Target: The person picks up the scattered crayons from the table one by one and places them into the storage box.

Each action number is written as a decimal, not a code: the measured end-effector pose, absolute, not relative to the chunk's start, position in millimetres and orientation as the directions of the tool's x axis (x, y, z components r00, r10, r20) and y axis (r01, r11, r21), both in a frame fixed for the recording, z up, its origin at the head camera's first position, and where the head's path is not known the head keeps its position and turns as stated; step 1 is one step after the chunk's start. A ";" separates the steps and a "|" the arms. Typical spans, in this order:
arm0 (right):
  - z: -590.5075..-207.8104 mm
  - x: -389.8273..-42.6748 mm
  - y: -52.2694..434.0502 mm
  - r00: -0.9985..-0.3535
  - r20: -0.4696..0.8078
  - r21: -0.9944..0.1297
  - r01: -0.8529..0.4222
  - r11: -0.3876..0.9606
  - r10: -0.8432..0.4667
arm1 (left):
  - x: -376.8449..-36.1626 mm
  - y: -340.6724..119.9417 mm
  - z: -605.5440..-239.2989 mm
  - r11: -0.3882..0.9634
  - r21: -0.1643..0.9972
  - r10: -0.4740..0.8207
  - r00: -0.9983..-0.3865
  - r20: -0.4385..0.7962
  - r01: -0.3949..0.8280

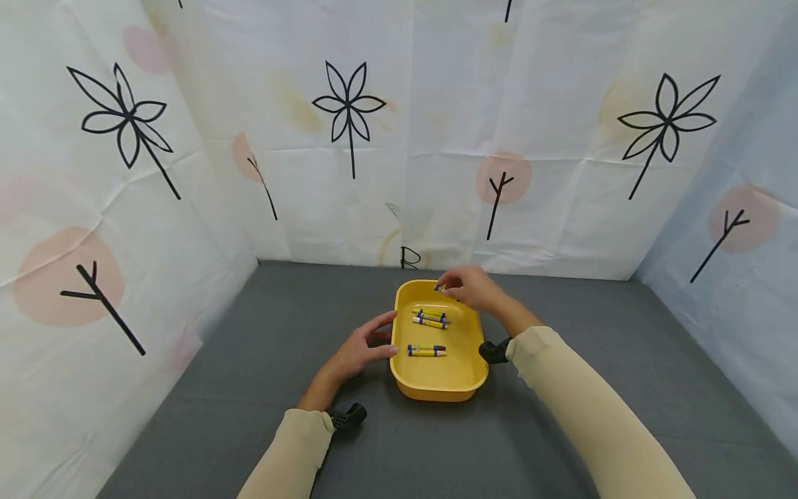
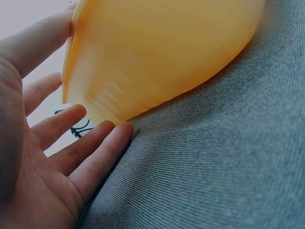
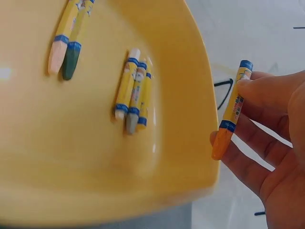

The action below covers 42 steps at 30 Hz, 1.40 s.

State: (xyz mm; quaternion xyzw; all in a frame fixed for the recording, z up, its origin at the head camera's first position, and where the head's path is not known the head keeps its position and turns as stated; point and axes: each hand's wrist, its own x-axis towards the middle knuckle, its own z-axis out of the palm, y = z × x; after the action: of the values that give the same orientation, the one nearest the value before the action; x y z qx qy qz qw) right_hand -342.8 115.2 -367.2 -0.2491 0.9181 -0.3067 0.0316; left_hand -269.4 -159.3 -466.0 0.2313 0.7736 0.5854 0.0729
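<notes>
Crayon (image 3: 232, 110) in hand at the far rim of a yellow tray (image 1: 439, 384): the right hand (image 1: 472, 287) pinches an orange stick with a yellow-and-blue wrapper between thumb and fingertips, held just outside the rim in the right wrist view. The left hand (image 1: 360, 348) lies with fingers straight against the tray's near-left wall, gripping nothing, its fingertips on the cloth beside the tray in the left wrist view.

Inside the tray, a cluster of three crayons (image 3: 133, 93) lies side by side near the middle, and a pair (image 3: 67, 40) lies closer to the person; all are loose on the tray floor.

By the look of it, the step in hand is moving one crayon across the rim. Whether it is coming out or going in cannot be told. Either way, the next move calls for a steady pinch, clearance over the raised rim, and the left hand bracing the light tray so it does not slide.

The tray sits on a grey cloth-covered tabletop (image 1: 249, 416). White sheets (image 1: 436, 104) printed with black flowers and pink circles enclose it on three sides.
</notes>
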 end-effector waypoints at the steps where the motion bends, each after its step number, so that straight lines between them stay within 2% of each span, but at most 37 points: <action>1: -367.8 -342.6 112.9 -0.868 0.091 -0.577 -0.445 0.685 -0.487 | -269.4 -159.3 -465.8 0.208 0.939 0.445 -0.882 0.158 0.273; 12: -380.0 -344.4 91.6 -0.818 -0.057 -0.511 -0.469 0.720 -0.573 | -270.7 -157.7 -465.6 0.212 0.940 0.444 -0.883 0.153 0.269; 28: -381.1 -337.7 85.2 -0.741 -0.075 -0.514 -0.545 0.663 -0.668 | -271.0 -157.4 -466.5 0.208 0.939 0.441 -0.884 0.159 0.273; 34: -372.6 -335.2 94.1 -0.778 -0.073 -0.574 -0.479 0.664 -0.624 | -271.4 -157.7 -464.9 0.195 0.943 0.462 -0.873 0.155 0.271; 37: -368.8 -332.8 103.1 -0.806 -0.031 -0.605 -0.455 0.653 -0.591 | -263.1 -156.7 -449.9 0.202 0.944 0.474 -0.870 0.138 0.260; 42: -365.0 -330.9 123.8 -0.855 0.027 -0.668 -0.401 0.627 -0.517 | -264.0 -157.4 -456.0 0.200 0.934 0.462 -0.869 0.176 0.296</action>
State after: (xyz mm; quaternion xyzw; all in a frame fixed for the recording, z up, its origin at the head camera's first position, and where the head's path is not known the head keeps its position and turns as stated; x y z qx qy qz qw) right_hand -330.9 123.8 -365.0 -0.2555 0.8982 -0.3478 0.0837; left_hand -264.0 -157.4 -456.0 0.2458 0.7712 0.5828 0.0715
